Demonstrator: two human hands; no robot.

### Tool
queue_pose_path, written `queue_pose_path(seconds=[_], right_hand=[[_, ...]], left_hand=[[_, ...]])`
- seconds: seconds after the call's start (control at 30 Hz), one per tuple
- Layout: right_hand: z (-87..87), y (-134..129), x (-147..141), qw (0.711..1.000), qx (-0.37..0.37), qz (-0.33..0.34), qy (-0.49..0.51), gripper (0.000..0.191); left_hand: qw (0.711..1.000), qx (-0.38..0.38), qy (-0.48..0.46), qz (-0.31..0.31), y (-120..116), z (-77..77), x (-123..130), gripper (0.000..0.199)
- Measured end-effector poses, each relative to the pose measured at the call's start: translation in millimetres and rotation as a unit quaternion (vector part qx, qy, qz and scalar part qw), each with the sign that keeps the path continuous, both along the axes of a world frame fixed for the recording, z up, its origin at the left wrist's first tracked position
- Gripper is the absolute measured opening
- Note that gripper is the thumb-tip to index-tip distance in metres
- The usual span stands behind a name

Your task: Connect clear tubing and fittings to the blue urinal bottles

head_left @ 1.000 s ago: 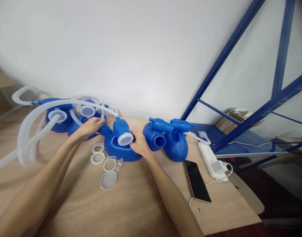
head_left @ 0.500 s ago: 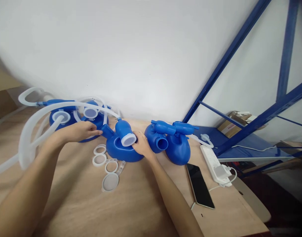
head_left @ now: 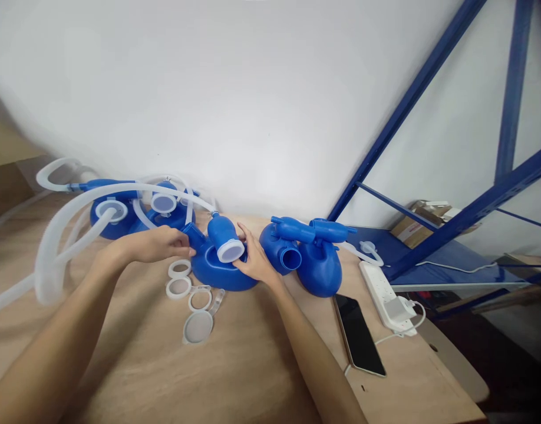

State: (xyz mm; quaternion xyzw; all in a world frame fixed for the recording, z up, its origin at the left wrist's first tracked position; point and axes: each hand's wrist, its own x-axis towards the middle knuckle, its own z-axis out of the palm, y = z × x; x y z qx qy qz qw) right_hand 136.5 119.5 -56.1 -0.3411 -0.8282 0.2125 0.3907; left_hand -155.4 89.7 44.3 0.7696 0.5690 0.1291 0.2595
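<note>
A blue plastic bottle (head_left: 226, 275) that looks like a portable urinal lies in front of me, its short neck (head_left: 193, 235) slanting up to the left. On top of it rests a blue cup-shaped funnel (head_left: 221, 229) with a white lid (head_left: 230, 251); a ribbed translucent hose (head_left: 98, 193) runs from its far end. My left hand (head_left: 164, 243) is curled just beside the neck; whatever its fingers may hold is hidden. My right hand (head_left: 256, 259) is at the bottle's right end, fingers stretched and apart, thumb close to the lid.
Loose white rings and caps (head_left: 198, 299) lie in front of the bottle. Hosed blue bottles (head_left: 115, 219) stand at the left, more blue bottles (head_left: 319, 268) at the right. Farther right are a phone (head_left: 359, 334), a power strip (head_left: 388, 297) and a blue metal shelf (head_left: 434, 274).
My left hand has moved slightly down and right, from the neck's open end to just below it. My right hand's fingers have lifted off the bottle and spread. The funnel has barely shifted.
</note>
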Motion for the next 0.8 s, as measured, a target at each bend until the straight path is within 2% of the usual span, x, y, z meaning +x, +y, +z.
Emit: queue_pose_path(seconds=[0.07, 0.1, 0.2, 0.27, 0.33, 0.4, 0.47, 0.6, 0.8], right_hand=[[9.2, -5, 3, 1.000, 0.025, 0.018, -0.006, 0.110], [15.0, -8, 4, 0.999, 0.034, 0.019, -0.008, 0.115], [31.8, -16, 2, 0.999, 0.031, 0.031, -0.015, 0.123], [37.6, -19, -2, 0.999, 0.022, 0.041, -0.023, 0.116], [37.4, -20, -6, 0.999, 0.024, 0.038, -0.025, 0.100], [33.0, -18, -9, 0.999, 0.037, 0.033, -0.014, 0.086], [28.0, -16, -10, 0.998, 0.058, 0.039, -0.002, 0.081], [22.0, -14, -10, 0.995, 0.087, 0.039, 0.009, 0.079], [13.4, -15, -13, 0.991, 0.126, -0.001, 0.035, 0.079]], left_hand=[[0.999, -0.033, -0.037, -0.001, -3, 9.8, 9, 0.055], [0.997, -0.022, -0.065, 0.028, -3, 12.4, 15, 0.059], [0.981, 0.100, -0.097, 0.136, 4, 10.0, 34, 0.060], [0.966, 0.184, -0.054, 0.174, 12, 2.9, 45, 0.055], [0.958, 0.218, -0.017, 0.184, 21, -4.3, 51, 0.045], [0.963, 0.199, -0.031, 0.179, 30, -9.8, 54, 0.037], [0.970, 0.155, -0.079, 0.170, 37, -13.5, 52, 0.036], [0.972, 0.103, -0.162, 0.137, 48, -18.6, 47, 0.041], [0.955, 0.086, -0.256, 0.124, 52, -23.8, 44, 0.058]])
